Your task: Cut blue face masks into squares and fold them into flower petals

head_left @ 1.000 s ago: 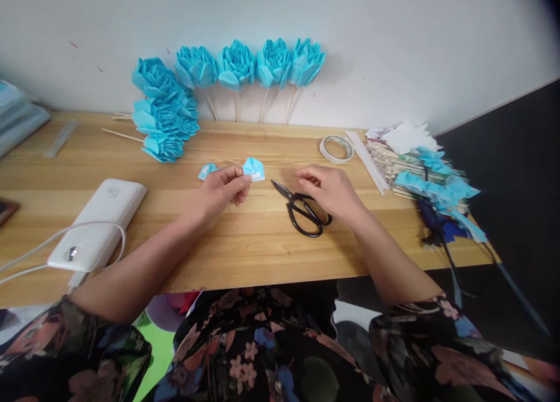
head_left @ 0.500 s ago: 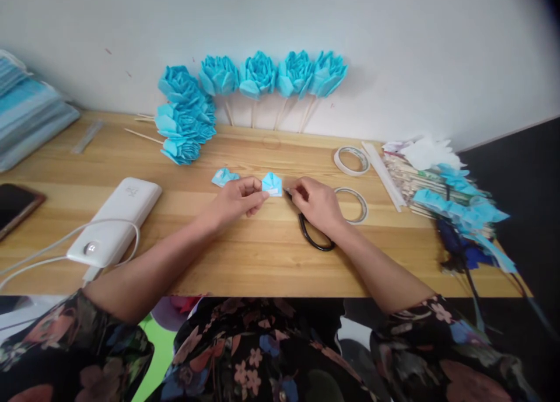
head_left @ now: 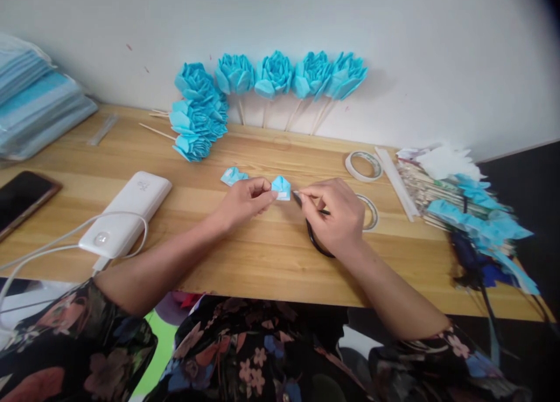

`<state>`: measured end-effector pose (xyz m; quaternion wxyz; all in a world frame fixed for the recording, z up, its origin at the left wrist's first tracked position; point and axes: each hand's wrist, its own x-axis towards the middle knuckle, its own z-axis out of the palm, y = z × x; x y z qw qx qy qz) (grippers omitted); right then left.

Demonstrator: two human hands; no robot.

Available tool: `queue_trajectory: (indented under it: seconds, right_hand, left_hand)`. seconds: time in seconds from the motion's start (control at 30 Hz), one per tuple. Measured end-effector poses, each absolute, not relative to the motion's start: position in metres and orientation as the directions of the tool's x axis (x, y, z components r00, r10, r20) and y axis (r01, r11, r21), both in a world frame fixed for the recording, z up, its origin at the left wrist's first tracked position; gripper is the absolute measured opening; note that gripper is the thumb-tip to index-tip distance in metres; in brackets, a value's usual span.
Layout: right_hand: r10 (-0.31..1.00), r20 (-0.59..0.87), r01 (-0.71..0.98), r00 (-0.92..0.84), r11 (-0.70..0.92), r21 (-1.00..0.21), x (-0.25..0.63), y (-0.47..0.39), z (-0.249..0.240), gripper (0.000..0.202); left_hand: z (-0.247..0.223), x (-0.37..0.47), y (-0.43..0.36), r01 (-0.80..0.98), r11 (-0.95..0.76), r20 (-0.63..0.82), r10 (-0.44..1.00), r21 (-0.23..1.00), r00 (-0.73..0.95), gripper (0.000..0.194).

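Note:
My left hand [head_left: 249, 201] pinches a small folded blue fabric petal [head_left: 280, 188] between thumb and fingers, with a white strip, apparently tape, on its lower part. My right hand [head_left: 335, 212] is closed just right of it, thumb and index finger pressed together; whatever they hold, if anything, is too small to make out. Beneath that hand a pair of black-handled scissors [head_left: 313, 238] lies on the table, partly hidden, its tip pointing toward the petal. More folded blue petals [head_left: 233, 175] lie just behind my left hand.
Blue fabric roses [head_left: 274, 75] on sticks lean against the wall; others [head_left: 199, 113] lie at left. Tape rolls [head_left: 364, 166] and white sticks [head_left: 396, 183] are at right, beside piled sticks and blue scraps [head_left: 476, 215]. Leftward are a power bank [head_left: 126, 212], phone [head_left: 26, 201] and packed masks [head_left: 39, 104].
The view has shifted, so everything appears farther right. My right hand has turned and drawn slightly back from the petal, while my left hand keeps hold of it.

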<state>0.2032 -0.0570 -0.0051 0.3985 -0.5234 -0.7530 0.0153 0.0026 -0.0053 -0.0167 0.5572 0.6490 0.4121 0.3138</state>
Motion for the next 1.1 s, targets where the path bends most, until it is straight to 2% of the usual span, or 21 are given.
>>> queue_trajectory:
  seconds: [0.2,0.4,0.57,0.8,1.1]
  right_hand:
    - [0.705,0.641,0.675,-0.304,0.634,-0.377,0.212,-0.046,0.004,0.016]
    - [0.706,0.601,0.538,-0.373,0.693,-0.480,0.221,-0.034,0.004,0.019]
    - [0.675,0.619,0.475,-0.400,0.731,-0.490,0.216,-0.035,-0.008,0.018]
    - [0.531,0.745,0.411,-0.403,0.833,-0.371,0.216,-0.032,-0.014,0.013]
    - [0.519,0.729,0.431,-0.446,0.838,-0.333,0.218,-0.031,-0.018,0.014]
  left_hand:
    - [-0.013,0.001,-0.007,0.167,-0.020,-0.071,0.851,0.986,0.520,0.028]
    - [-0.007,-0.003,-0.009,0.185,0.024,-0.143,0.736,0.982,0.662,0.024]
    - [-0.008,-0.004,-0.009,0.189,0.007,-0.144,0.673,0.982,0.726,0.026]
    - [-0.008,-0.003,-0.008,0.187,0.024,-0.159,0.634,0.982,0.757,0.030]
    - [-0.010,-0.004,-0.008,0.137,0.072,-0.150,0.644,0.988,0.750,0.028]
